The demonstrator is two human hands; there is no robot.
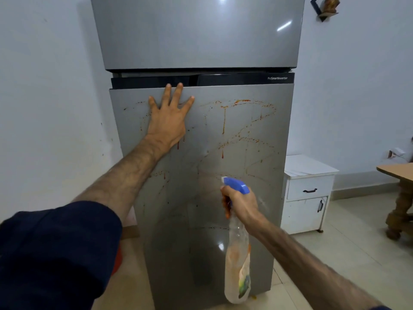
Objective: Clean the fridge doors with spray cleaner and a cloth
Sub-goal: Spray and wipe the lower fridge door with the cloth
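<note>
Pale-walled room, tiled floor. Lower fridge door (223,198) — grey, streaked with red-orange drips. Left hand (168,115): fingers spread flat, pressed on its upper part. Right hand (240,203): wrapped round spray bottle (238,262) neck — trigger finger seemingly curled, partly hidden.

Small white cabinet (308,193) with dark handles at right, against pale wall. Carved wooden table (400,189) far right. Dark diamond-shaped wall shelf (324,8) top right.
</note>
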